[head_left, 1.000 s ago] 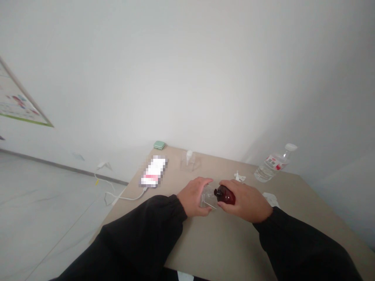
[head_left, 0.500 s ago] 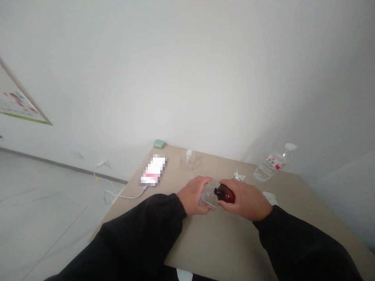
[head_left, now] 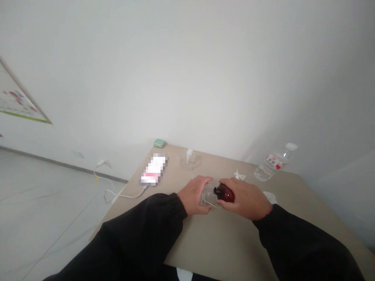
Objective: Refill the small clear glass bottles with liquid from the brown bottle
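Left hand [head_left: 193,195] curling closed around a clear plastic container [head_left: 208,196], right hand [head_left: 245,200] clasping a dark red bottle [head_left: 226,194] on its side, black neck [head_left: 217,191] touching the container

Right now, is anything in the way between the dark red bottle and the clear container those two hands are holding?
Nothing visible stands between them. The dark red bottle, held in the right hand, has its black cap right at the clear plastic container held by the left hand.

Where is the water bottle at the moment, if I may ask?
The plastic water bottle is at the far right of the table in the head view, beyond the right hand, next to a small white item.
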Available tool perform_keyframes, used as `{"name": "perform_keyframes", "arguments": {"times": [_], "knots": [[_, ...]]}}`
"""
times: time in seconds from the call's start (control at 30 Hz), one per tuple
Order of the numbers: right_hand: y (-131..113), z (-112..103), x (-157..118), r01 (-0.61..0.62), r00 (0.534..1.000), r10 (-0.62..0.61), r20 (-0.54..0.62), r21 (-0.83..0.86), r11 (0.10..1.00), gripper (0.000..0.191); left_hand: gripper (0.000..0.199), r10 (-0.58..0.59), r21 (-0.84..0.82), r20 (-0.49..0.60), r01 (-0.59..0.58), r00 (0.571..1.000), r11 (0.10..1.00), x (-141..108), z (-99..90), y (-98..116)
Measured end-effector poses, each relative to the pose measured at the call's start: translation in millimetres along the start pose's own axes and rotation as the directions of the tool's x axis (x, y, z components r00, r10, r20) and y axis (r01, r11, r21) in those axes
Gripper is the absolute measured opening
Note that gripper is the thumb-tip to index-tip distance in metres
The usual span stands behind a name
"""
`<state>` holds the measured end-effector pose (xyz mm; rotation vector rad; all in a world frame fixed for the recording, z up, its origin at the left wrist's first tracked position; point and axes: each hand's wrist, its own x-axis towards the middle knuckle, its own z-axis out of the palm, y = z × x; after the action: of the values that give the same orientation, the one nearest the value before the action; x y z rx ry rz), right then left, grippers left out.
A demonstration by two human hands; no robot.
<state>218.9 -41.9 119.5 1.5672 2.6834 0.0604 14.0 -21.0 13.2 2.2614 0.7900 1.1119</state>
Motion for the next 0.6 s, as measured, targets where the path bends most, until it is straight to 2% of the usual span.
{"name": "perform_keyframes", "arguments": {"times": [0.6], "knots": [[0.4,0.8,0.0,-0.022,1.0,0.023,0.009,-0.011,1.0,0.047,0.09,-0.006,0.026,0.0,0.006,1.0,1.0,-0.3,0.9,-0.3]]}}
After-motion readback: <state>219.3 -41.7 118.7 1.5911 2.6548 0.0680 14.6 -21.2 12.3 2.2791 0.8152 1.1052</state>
